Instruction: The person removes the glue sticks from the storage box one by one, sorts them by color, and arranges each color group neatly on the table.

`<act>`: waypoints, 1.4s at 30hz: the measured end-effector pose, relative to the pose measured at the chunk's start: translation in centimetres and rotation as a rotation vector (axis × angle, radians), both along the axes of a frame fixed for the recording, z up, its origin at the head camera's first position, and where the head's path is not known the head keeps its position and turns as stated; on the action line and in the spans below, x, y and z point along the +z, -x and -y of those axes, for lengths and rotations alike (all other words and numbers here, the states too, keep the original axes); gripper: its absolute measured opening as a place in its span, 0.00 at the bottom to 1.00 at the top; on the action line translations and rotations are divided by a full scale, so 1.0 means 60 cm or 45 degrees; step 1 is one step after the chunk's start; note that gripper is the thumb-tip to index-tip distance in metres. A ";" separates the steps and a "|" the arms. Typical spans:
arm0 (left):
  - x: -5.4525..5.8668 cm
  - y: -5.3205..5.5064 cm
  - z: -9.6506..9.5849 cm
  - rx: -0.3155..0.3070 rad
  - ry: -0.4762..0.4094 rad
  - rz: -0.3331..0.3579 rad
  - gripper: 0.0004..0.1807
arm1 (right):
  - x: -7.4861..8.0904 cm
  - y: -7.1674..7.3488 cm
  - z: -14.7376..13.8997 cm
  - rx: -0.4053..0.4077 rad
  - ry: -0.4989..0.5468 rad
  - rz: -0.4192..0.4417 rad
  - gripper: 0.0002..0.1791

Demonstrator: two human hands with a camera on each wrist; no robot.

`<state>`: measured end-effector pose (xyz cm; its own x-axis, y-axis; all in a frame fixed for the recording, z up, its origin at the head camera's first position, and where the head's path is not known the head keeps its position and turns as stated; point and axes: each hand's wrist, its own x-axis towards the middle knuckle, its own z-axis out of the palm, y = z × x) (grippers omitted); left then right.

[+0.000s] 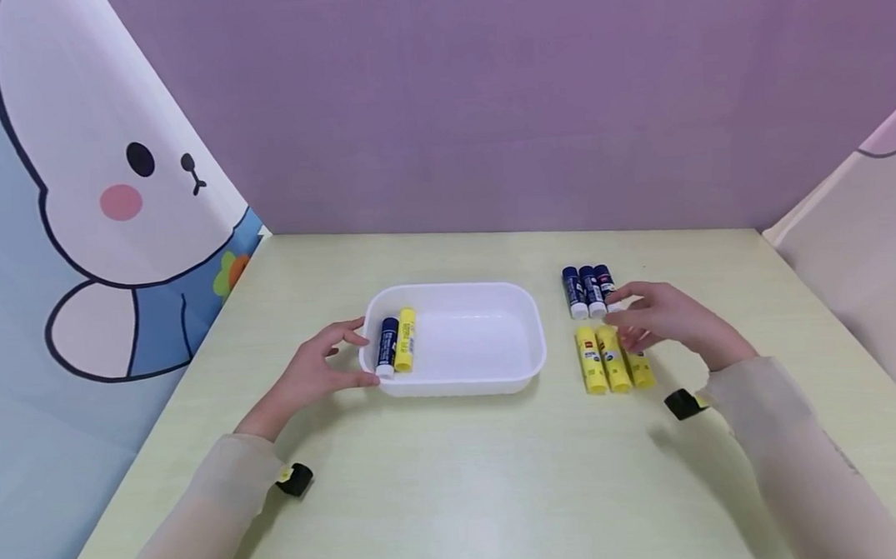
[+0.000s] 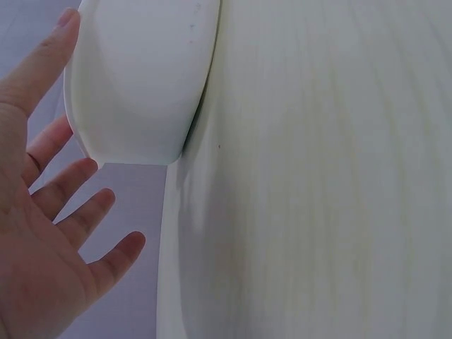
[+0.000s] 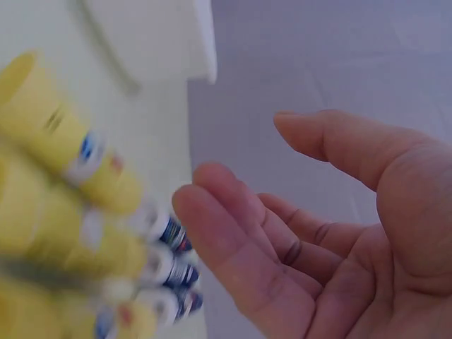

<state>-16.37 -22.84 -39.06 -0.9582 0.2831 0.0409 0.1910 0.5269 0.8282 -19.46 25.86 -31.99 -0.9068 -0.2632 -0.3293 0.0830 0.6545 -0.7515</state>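
Note:
A white plastic tray (image 1: 469, 337) stands on the table, with a navy glue stick (image 1: 387, 349) and a yellow glue stick (image 1: 405, 340) side by side in its left end. My left hand (image 1: 310, 377) touches that end with spread fingers, the thumb at the near corner and the index finger at the left rim. To the tray's right, my right hand (image 1: 671, 320) hovers, thumb and fingers apart and nothing between them. Under and beside it lie a row of three navy glue sticks (image 1: 592, 291) with white ends and, nearer, a row of three yellow glue sticks (image 1: 613, 358), partly covered by the fingers.
The pale wood-grain table (image 1: 457, 479) ends at a purple backdrop (image 1: 486, 111). A cloth with a cartoon animal (image 1: 116, 236) hangs along the left side, and a pale cloth (image 1: 867, 253) borders the right.

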 end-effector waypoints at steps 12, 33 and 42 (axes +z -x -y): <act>-0.003 0.000 0.001 0.001 -0.016 0.001 0.27 | 0.020 0.034 0.096 0.063 0.110 -0.019 0.31; -0.007 0.005 0.002 -0.011 0.005 -0.019 0.27 | 0.000 0.077 0.235 0.125 0.250 0.104 0.26; -0.006 0.005 0.008 -0.005 0.009 -0.029 0.27 | -0.017 0.093 0.288 0.142 0.268 0.176 0.23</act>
<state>-16.67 -23.34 -39.41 -0.9560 0.2871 0.0609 0.2119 0.5318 0.8199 -25.05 8.56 -33.02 -0.8186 -0.4351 -0.3750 0.1300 0.4957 -0.8587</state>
